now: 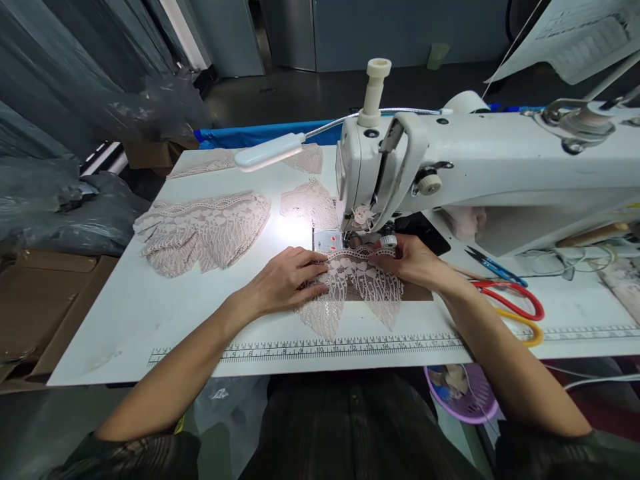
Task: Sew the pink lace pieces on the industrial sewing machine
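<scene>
A pale pink lace piece (350,290) lies on the white table (125,320) in front of the white sewing machine (475,167), its top edge under the needle area (357,237). My left hand (287,280) rests flat on the lace's left side, fingers stretched toward the needle plate. My right hand (410,260) holds the lace's upper right edge, fingers curled on it just right of the presser foot.
A stack of pink lace pieces (205,230) lies at the left, with more lace (310,200) behind. A gooseneck lamp (270,152) lights the needle area. Red and yellow scissors (515,310) and blue snips (493,265) lie at the right. A printed ruler (310,348) runs along the front edge.
</scene>
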Action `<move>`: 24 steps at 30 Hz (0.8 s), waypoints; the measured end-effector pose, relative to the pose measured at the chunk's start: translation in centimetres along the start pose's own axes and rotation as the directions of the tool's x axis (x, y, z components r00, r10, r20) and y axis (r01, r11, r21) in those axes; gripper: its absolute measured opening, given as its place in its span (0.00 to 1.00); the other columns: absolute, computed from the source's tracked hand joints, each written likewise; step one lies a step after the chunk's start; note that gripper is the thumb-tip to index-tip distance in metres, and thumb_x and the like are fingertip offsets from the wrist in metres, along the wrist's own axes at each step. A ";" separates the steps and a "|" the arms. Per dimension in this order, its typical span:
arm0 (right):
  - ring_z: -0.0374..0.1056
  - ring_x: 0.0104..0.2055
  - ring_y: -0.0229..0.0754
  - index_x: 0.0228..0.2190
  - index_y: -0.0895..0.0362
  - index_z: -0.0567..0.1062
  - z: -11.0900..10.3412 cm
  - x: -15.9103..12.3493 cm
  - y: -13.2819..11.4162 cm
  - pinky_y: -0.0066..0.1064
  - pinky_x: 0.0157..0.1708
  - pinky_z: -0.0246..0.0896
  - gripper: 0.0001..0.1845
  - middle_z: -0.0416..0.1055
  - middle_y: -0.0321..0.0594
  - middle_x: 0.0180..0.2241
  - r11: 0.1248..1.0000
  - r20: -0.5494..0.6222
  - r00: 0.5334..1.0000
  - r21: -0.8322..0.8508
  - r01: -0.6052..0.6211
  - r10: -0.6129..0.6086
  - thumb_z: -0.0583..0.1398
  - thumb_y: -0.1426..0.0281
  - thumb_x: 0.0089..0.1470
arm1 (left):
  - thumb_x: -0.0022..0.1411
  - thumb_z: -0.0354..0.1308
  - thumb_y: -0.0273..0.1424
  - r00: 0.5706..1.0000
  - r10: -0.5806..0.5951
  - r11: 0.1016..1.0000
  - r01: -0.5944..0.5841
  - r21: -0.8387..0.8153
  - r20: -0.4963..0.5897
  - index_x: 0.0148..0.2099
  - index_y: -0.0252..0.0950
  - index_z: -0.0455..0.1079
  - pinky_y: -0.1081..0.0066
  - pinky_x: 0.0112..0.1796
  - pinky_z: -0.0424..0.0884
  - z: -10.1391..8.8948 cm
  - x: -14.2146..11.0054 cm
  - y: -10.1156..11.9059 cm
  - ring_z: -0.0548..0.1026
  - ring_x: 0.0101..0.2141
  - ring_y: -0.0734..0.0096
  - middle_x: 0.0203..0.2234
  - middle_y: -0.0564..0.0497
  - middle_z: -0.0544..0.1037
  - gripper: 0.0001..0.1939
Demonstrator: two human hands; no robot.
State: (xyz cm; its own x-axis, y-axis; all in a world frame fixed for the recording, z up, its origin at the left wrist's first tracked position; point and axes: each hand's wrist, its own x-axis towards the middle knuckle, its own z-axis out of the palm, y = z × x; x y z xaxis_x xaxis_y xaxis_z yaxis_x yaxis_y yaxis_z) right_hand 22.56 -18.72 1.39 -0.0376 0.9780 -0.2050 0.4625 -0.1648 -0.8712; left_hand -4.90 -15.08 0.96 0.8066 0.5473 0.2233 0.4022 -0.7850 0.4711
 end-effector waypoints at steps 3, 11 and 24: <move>0.61 0.21 0.34 0.34 0.58 0.73 2.4 -0.5 -1.5 0.27 0.20 0.58 0.17 0.67 0.31 0.21 0.910 0.185 0.978 0.383 -0.161 0.095 0.69 0.61 0.46 | 0.64 0.56 0.51 0.978 -0.210 0.922 0.203 -0.330 0.015 0.53 0.33 0.70 0.63 0.36 0.75 -0.2 -0.2 0.8 0.77 0.37 0.63 0.41 0.41 0.78 0.28; 0.72 0.34 0.40 0.41 0.57 0.74 3.8 -0.5 -2.6 0.36 0.39 0.70 0.12 0.74 0.40 0.32 0.979 0.166 0.985 0.205 0.016 -0.051 0.60 0.62 0.59 | 0.59 0.64 0.42 0.841 -0.515 0.605 0.493 -0.625 0.165 0.56 0.34 0.66 0.64 0.37 0.74 0.8 -0.3 1.7 0.77 0.38 0.62 0.39 0.43 0.78 0.27; 0.62 0.47 0.50 0.53 0.52 0.74 5.1 -0.6 1.1 0.45 0.48 0.59 0.19 0.67 0.49 0.47 0.529 0.201 0.793 -0.647 0.549 -0.576 0.53 0.69 0.64 | 0.61 0.59 0.38 0.900 -0.435 0.876 0.430 -0.216 0.025 0.62 0.39 0.63 0.73 0.27 0.59 0.5 -0.3 1.6 0.60 0.22 0.75 0.19 0.61 0.61 0.29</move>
State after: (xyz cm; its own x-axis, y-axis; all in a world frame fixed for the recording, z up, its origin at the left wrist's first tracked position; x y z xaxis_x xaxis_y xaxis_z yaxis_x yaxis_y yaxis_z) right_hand 18.56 -20.14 -1.67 -0.4740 0.8445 0.2495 0.7975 0.5318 -0.2850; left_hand -4.30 -16.68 1.22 0.5615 0.8271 -0.0254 0.6057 -0.3899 0.6936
